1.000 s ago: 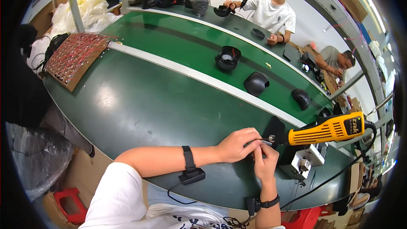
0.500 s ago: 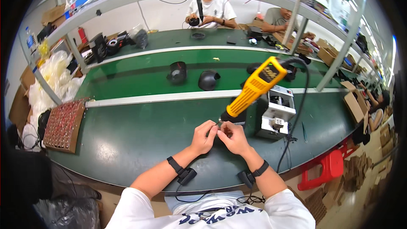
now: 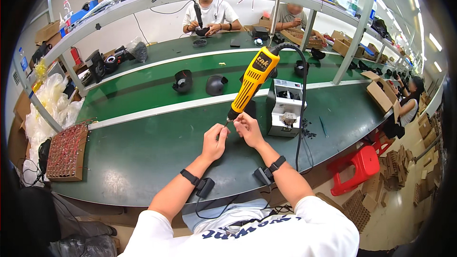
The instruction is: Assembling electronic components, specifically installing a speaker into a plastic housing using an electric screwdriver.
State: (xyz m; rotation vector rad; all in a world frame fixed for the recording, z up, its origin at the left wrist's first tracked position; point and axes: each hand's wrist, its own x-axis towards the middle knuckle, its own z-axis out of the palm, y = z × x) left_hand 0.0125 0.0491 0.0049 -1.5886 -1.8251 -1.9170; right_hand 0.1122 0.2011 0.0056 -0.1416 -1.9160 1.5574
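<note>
Yellow-and-black corded power screwdriver [image 3: 251,82], slanted nose-down above dark-green bench [image 3: 143,157].

The long green belt [image 3: 143,100], yellow electric screwdriver [image 3: 251,80] and co-workers [image 3: 215,14] show this is an assembly workshop.

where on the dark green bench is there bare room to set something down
Widest: dark green tabletop between the brown cardboard tray of red-wired parts and the left hand. Smaller: between the thin teal tool and the open brown cardboard box. Crowded: around the right hand, yellow power tool, grey boxy machine and scattered small black parts.
</note>
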